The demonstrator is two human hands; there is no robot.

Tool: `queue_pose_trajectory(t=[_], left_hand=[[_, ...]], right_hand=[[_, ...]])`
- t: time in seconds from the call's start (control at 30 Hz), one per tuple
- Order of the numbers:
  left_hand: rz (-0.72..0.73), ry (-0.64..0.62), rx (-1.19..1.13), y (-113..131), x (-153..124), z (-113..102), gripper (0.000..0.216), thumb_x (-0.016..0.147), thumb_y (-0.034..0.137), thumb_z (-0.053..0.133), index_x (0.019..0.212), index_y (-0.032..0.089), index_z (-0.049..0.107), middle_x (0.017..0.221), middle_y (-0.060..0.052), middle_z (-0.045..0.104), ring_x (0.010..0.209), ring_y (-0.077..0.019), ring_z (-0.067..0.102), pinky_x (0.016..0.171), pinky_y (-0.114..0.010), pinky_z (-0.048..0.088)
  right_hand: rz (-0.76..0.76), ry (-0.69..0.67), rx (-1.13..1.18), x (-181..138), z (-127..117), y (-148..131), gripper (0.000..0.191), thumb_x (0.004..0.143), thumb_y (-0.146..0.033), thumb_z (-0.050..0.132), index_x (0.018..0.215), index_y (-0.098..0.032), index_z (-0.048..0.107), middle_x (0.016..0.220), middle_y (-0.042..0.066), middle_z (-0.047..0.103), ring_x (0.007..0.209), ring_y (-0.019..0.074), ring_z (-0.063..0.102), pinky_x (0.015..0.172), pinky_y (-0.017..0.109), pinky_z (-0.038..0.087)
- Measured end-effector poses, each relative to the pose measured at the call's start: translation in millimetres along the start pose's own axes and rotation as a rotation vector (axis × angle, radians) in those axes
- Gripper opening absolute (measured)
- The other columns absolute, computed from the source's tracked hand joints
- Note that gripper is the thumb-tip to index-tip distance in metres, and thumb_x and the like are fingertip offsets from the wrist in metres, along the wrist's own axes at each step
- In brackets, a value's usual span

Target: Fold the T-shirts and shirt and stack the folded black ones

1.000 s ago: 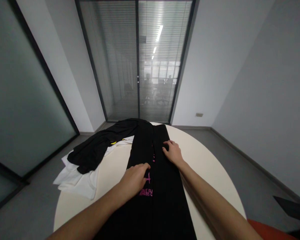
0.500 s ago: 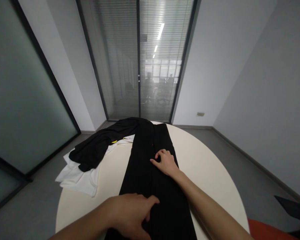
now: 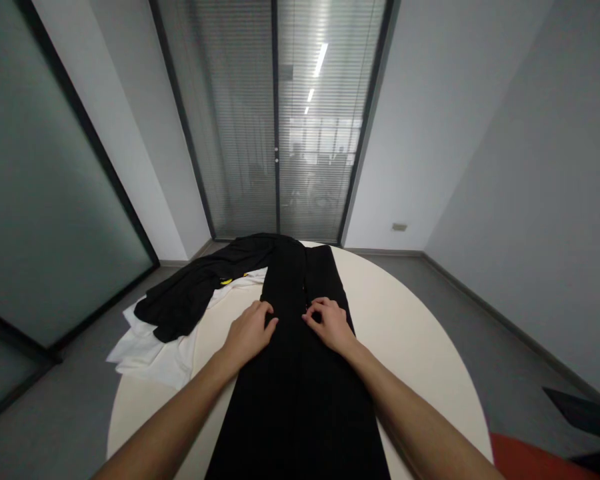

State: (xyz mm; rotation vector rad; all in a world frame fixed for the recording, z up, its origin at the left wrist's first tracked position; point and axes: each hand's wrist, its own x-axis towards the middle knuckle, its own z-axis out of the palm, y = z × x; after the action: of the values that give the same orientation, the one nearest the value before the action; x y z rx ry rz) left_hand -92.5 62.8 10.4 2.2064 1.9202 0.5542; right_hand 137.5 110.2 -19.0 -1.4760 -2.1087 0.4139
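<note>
Black trousers (image 3: 293,393) lie lengthwise over the table, with a line between their two halves running away from me. At their left edge my left hand (image 3: 250,331) rests with bent fingers, the thumb and forefinger tips a little apart over the cloth. My right hand (image 3: 331,325) lies on the right half, its thumb and forefinger pinched together at the cloth by the middle line. How much cloth is between those fingertips is hidden.
A round cream table (image 3: 415,333) bears the clothes. Left of the trousers lies a crumpled black garment (image 3: 180,303) over white cloth (image 3: 155,360) that hangs past the table's edge. A red chair seat (image 3: 530,460) shows at lower right. A glass partition (image 3: 240,133) stands behind.
My left hand has moved forward and left from the near part of the trousers to their left edge. My right hand stays almost in place, its thumb and forefinger now closer together.
</note>
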Motion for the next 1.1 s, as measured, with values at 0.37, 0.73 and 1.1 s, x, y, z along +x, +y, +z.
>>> queue_pose_trajectory(t=[0.37, 0.73, 1.1], left_hand=[[-0.033, 0.122, -0.026, -43, 22, 32, 0.025, 0.097, 0.016, 0.050, 0.118, 0.025, 0.060, 0.112, -0.004, 0.068, 0.101, -0.0203, 0.066, 0.082, -0.029, 0.048], [-0.079, 0.150, -0.023, -48, 25, 26, 0.017, 0.098, 0.019, 0.048, 0.102, 0.025, 0.064, 0.109, -0.003, 0.069, 0.096, -0.0203, 0.066, 0.076, -0.028, 0.045], [-0.117, 0.049, 0.027, -45, 4, 14, 0.016, 0.093, 0.033, 0.059, 0.107, 0.026, 0.060, 0.094, 0.000, 0.070, 0.088, -0.0202, 0.067, 0.068, -0.028, 0.040]], right_hand=[[-0.365, -0.422, 0.179, -15, -37, -14, 0.014, 0.089, -0.030, 0.068, 0.096, -0.021, 0.075, 0.087, 0.001, 0.065, 0.079, 0.0139, 0.061, 0.074, 0.025, 0.045], [-0.555, -0.728, 0.164, -60, -44, -43, 0.028, 0.077, -0.033, 0.080, 0.105, -0.027, 0.079, 0.092, 0.000, 0.066, 0.088, 0.0140, 0.062, 0.086, 0.025, 0.043], [-0.451, -0.828, 0.176, -69, -41, -50, 0.021, 0.073, -0.021, 0.072, 0.094, -0.022, 0.078, 0.069, -0.007, 0.061, 0.058, 0.0059, 0.054, 0.057, 0.016, 0.037]])
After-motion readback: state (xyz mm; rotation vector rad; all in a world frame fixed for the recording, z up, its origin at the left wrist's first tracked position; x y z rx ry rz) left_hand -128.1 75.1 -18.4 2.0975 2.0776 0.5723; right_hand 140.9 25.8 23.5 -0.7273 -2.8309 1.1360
